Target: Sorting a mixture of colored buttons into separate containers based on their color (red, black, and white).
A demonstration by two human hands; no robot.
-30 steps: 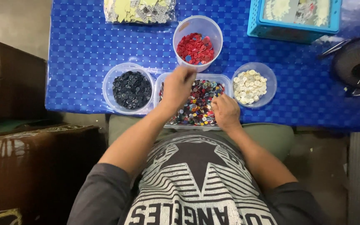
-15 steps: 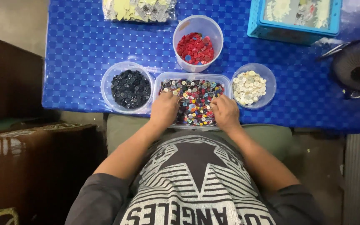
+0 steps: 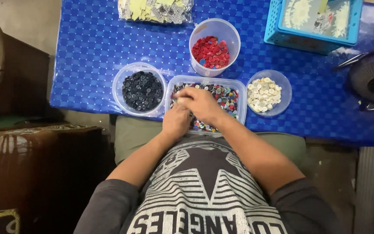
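My grip, both hands (image 3: 191, 108) pinching narrow, meets over the mixed-button tray (image 3: 239, 93), between sorted bowls, so buttons drop back in.

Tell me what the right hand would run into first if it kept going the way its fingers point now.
The right hand points left across the tray of mixed buttons. Going straight on, it would probably meet the tray's left wall first, then the round tub of dark buttons beside it. Its height above the tray is hard to judge.
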